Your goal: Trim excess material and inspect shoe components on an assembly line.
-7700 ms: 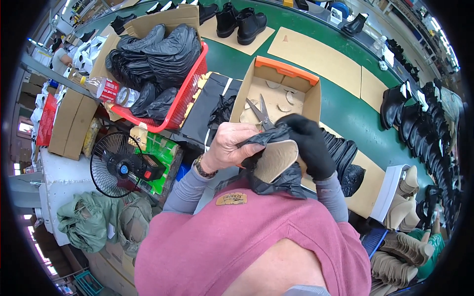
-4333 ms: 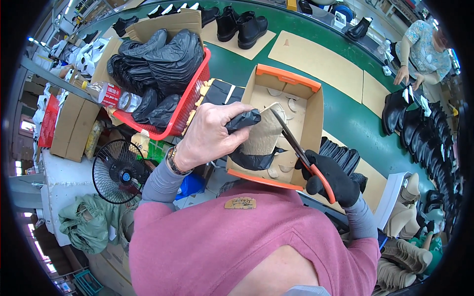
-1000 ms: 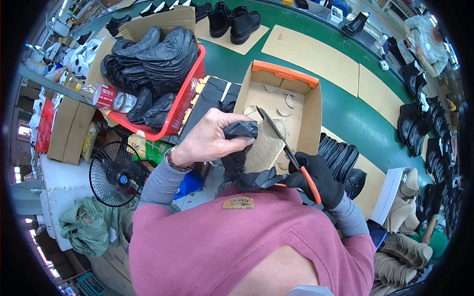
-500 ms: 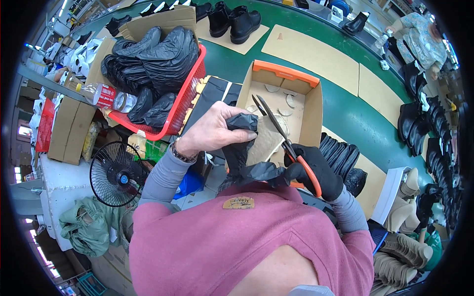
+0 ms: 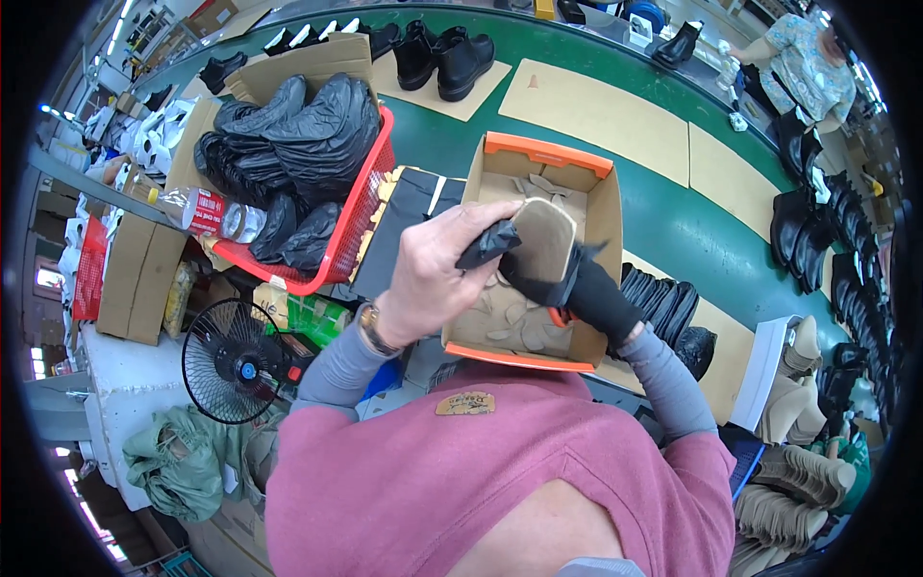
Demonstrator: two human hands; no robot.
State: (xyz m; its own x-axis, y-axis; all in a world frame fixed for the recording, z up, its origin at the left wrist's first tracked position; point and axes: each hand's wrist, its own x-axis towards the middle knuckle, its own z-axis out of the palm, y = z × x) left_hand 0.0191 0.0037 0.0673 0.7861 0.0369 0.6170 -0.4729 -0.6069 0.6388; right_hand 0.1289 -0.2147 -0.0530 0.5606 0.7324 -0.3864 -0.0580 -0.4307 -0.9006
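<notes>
Matt tan sole piece (image 5: pixel 544 240) and limp black material gripped over a cardboard box (image 5: pixel 596 192).
The right hand (image 5: pixel 586 288) wears a matt black cloth glove; the left hand (image 5: pixel 433 279) is bare. The box is raw brown card with smooth orange rims. Left of the hands, a glossy red plastic basket (image 5: pixel 356 231) holds shiny black pieces.

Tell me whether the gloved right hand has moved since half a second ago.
Yes. The right hand has come up and leftward, from beside the cardboard box's right wall to over its inside, meeting the left hand at the tan sole.
</notes>
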